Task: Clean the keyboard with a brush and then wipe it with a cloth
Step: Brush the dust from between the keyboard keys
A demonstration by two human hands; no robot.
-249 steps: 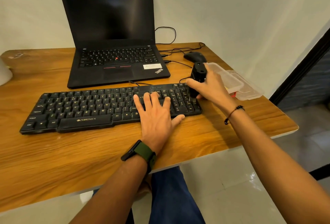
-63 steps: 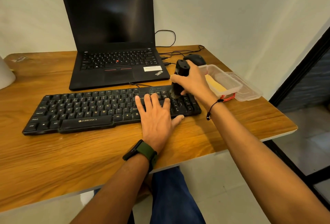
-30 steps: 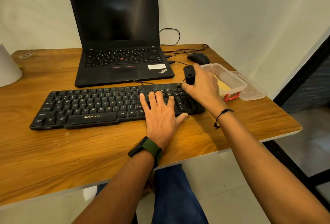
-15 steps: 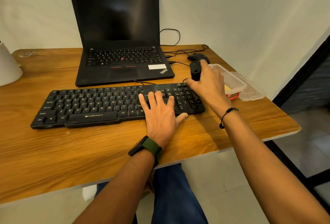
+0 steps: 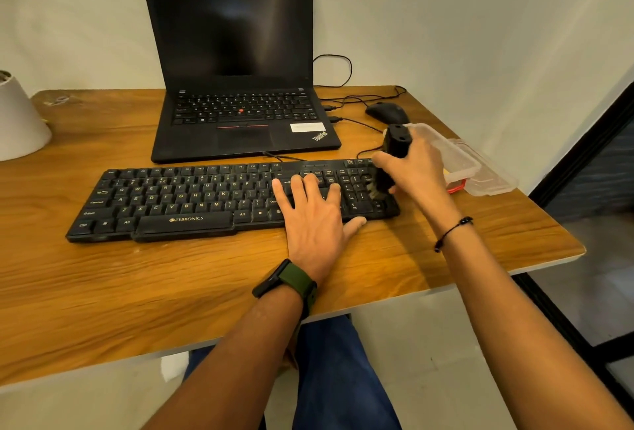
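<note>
A black full-size keyboard [image 5: 219,200], marked "ZEBRONICS" in gold lettering on its spacebar, is lying on the wooden bench [image 5: 171,285] in front of one open black laptop [image 5: 236,86] that is carrying a "ThinkPad" logo beside a white sticker too blurred to read. The left hand [image 5: 317,217], wearing a watch on a green strap [image 5: 295,280], is resting flat with straight fingers on the keyboard's right half. The right hand [image 5: 417,169] is gripping one black brush [image 5: 394,152] upright, its bristles touching the number pad keys. One black mouse [image 5: 387,112] and two clear plastic containers [image 5: 480,172] are sitting near the bench's right edge. One white cone-shaped object [image 5: 17,121] is standing at the left.
</note>
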